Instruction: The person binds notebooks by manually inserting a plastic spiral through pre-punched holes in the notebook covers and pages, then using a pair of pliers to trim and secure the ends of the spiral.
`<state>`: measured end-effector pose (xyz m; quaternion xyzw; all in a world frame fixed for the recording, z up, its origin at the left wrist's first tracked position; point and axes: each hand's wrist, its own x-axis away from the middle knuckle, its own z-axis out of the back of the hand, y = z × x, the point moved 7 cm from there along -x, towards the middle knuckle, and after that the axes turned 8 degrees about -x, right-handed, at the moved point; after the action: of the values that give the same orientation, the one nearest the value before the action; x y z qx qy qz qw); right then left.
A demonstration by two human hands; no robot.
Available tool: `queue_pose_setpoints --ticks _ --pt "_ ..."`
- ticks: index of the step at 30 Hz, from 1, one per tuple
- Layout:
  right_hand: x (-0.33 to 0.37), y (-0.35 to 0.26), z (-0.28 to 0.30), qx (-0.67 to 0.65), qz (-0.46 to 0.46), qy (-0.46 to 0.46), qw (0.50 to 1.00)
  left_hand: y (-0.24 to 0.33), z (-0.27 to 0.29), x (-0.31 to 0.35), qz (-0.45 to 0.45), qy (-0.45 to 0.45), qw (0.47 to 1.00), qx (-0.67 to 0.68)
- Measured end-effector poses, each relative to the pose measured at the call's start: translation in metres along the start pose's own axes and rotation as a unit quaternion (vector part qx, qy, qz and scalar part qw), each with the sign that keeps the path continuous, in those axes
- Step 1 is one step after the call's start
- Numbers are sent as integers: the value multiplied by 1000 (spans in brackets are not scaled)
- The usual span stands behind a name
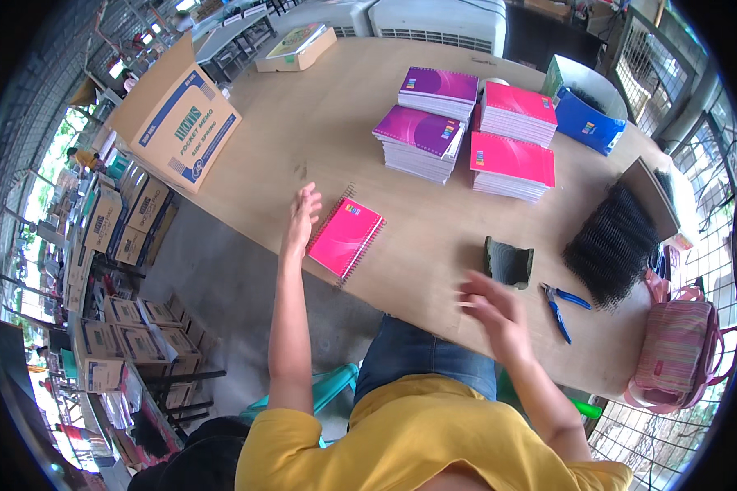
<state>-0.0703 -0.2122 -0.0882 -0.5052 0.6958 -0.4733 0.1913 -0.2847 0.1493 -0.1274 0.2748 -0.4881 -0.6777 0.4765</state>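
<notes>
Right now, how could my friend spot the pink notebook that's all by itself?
Look at the big tan table. Near its front edge, just right of the person's left hand, lies a small pink notebook with coil showing along its side. It lies flat and alone, while the other pink notebooks sit in stacks farther back.

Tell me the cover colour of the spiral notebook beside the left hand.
The notebook cover is bright pink; the head view, the only one, shows it.

Soft daylight brightens the tabletop (303, 123), glaring white at far left; the right hand (493, 315) blurs; edges curve into black.
</notes>
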Motion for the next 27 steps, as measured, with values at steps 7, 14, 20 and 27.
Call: queue_pose_setpoints --ticks 7,14,20,27 --pt "-136 101 -113 -100 -199 -57 973 -5 -5 25 18 -66 997 -44" --pt "-149 100 -123 -97 -184 -47 977 -9 -10 26 2 -28 996 -82" --pt "-95 -36 -37 187 197 29 962 60 6 66 -175 174 957 -152" --pt "-145 -182 146 525 265 376 716 155 -203 197 -495 -148 830 -209"
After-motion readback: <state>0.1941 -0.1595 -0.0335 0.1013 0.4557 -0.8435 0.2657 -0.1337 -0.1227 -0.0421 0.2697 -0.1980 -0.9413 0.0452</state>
